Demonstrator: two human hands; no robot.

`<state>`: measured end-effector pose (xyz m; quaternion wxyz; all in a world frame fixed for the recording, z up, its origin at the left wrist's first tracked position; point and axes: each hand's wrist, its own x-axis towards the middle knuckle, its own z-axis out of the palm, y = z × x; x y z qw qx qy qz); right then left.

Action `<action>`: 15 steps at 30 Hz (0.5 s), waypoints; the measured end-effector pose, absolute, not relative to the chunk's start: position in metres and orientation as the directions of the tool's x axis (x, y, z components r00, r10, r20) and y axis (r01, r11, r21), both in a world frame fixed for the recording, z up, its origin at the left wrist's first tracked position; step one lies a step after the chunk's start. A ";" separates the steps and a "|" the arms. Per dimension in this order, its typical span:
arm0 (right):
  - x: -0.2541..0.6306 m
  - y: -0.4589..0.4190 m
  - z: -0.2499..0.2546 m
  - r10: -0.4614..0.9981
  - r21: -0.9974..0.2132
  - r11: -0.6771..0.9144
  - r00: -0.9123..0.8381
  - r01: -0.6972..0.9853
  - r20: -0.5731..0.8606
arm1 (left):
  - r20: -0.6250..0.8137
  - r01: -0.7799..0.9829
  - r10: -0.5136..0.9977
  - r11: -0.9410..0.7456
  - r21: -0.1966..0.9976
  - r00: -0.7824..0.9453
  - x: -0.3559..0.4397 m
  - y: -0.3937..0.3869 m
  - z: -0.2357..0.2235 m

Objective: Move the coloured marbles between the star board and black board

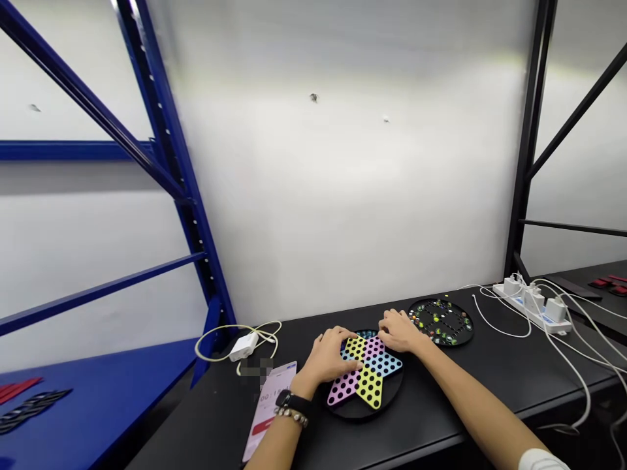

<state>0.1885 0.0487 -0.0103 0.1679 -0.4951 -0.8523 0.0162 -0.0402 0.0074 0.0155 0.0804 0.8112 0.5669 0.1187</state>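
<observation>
One left hand (pixel 327 356), right hand (pixel 399 331) on star board (pixel 371 384) near tabletop edge (pixel 431 447)

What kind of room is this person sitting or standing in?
Probably a workshop or storeroom: a blue metal rack frame rises beside a plain white wall, and a loaded power strip lies on the black worktop.

The Chinese checkers board (pixel 371 386) has yellow, pink and light-blue sections patterned with black round holes. Beneath it, the round tray (pixel 392 395) is black. Right of the board, green, white and orange marbles (pixel 435 320) speckle black. Left of it, the phone screen (pixel 277 395) is pale pink with a red patch.
</observation>
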 end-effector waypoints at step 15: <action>0.200 0.057 -0.024 0.924 -0.357 0.378 -0.324 0.854 0.203 | 0.107 0.902 0.927 -0.374 0.215 0.359 -0.036 0.010 -0.001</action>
